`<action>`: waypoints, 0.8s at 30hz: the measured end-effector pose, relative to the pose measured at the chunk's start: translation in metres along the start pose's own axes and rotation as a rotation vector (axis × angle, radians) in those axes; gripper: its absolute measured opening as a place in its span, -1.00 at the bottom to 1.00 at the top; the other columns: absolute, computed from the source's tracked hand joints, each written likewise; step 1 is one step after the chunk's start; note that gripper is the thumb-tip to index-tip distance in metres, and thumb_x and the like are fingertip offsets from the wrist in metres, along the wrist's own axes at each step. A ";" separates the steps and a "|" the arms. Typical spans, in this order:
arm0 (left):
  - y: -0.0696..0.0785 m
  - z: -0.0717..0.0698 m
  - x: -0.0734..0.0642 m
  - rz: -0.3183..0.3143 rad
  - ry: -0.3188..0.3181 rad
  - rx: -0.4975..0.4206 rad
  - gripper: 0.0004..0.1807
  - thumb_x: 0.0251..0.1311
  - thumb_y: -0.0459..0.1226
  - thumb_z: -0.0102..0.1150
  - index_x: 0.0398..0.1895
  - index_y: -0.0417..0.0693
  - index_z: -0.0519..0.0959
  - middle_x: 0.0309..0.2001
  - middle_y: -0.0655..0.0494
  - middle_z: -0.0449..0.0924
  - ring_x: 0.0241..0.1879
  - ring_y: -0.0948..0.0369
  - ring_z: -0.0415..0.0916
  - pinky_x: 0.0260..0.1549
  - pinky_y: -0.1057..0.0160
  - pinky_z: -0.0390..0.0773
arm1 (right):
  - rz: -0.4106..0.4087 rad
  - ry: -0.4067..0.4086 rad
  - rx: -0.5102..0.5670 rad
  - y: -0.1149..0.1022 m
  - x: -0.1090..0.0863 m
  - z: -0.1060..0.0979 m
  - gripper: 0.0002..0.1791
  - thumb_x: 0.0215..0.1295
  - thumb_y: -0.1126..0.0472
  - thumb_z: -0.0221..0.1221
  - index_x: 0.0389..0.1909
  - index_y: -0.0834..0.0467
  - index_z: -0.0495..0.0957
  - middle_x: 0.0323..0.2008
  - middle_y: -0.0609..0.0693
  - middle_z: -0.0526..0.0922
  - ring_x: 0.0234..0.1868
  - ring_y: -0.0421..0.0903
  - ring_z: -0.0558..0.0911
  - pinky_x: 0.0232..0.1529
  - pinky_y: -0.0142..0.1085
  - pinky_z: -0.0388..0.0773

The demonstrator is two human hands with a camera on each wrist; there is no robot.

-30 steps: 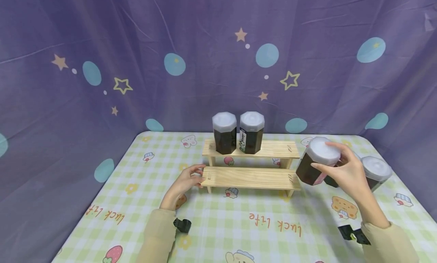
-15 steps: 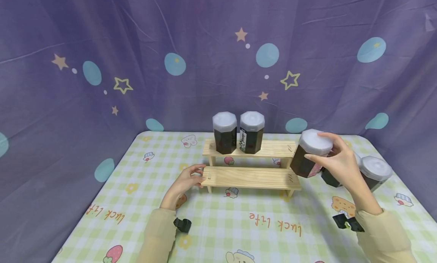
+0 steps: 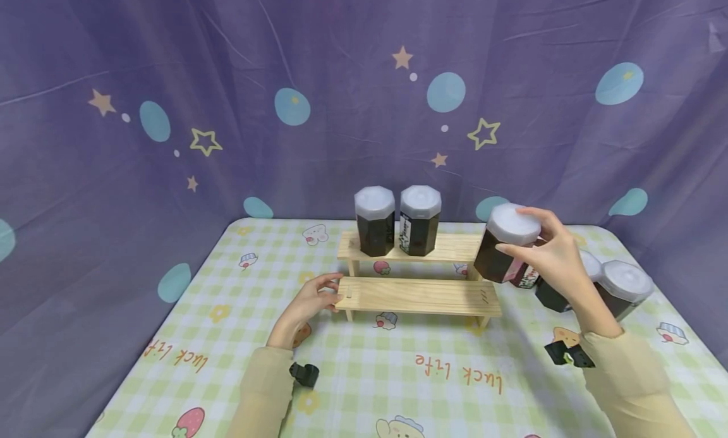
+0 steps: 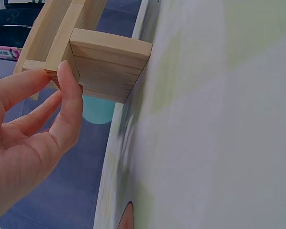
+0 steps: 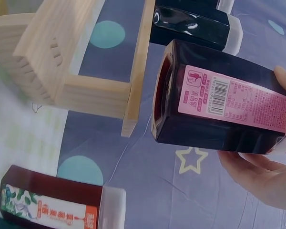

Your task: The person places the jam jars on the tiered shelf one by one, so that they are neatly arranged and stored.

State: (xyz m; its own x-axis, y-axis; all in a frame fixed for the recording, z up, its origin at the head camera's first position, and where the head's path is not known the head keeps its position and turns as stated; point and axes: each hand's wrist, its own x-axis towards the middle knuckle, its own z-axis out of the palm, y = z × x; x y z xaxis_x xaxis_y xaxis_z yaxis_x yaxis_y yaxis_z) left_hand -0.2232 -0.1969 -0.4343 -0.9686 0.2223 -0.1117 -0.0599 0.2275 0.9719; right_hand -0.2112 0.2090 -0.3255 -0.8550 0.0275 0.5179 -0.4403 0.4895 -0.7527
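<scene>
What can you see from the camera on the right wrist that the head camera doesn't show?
Only the right wrist view shows the pink label with a barcode on the held jar, and a leaf-printed label on a jar lying below. Only the head view shows the left hand touching the wooden shelf's end, and the patterned tablecloth. Both show the right hand holding that dark jar near the shelf's right end.
</scene>
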 end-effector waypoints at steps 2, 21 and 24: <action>0.000 0.000 0.000 0.002 -0.001 0.002 -0.46 0.08 -0.49 0.06 0.19 -0.25 0.26 -0.15 -0.16 0.29 -0.46 0.22 0.47 -0.34 0.04 0.59 | 0.005 -0.003 0.017 -0.003 0.003 0.003 -0.30 -0.21 0.40 0.37 0.07 0.21 0.36 -0.13 -0.21 0.40 -0.37 -0.37 0.46 -0.44 -0.66 0.40; -0.001 0.000 0.001 0.003 0.003 0.013 -0.46 0.07 -0.49 0.06 0.19 -0.26 0.27 -0.11 -0.20 0.30 -0.45 0.22 0.47 -0.39 0.17 0.61 | -0.032 -0.041 0.204 0.107 0.051 0.038 -0.19 -0.32 0.24 0.45 0.11 0.01 0.38 -0.15 0.08 0.52 -0.42 -0.14 0.51 -0.53 -0.49 0.45; 0.000 0.000 0.001 0.006 0.003 0.015 -0.46 0.07 -0.49 0.06 0.19 -0.26 0.27 -0.11 -0.19 0.30 -0.44 0.21 0.48 -0.39 0.18 0.61 | -0.060 -0.022 0.138 0.157 0.064 0.049 -0.15 -0.34 0.16 0.47 0.13 -0.11 0.36 -0.17 0.02 0.55 -0.43 -0.11 0.53 -0.54 -0.44 0.50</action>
State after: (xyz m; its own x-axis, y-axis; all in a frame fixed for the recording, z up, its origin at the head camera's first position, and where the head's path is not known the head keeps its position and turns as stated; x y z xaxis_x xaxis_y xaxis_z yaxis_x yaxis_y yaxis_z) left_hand -0.2239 -0.1967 -0.4347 -0.9695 0.2213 -0.1053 -0.0503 0.2405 0.9693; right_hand -0.3485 0.2451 -0.4299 -0.8311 -0.0176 0.5559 -0.5229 0.3652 -0.7702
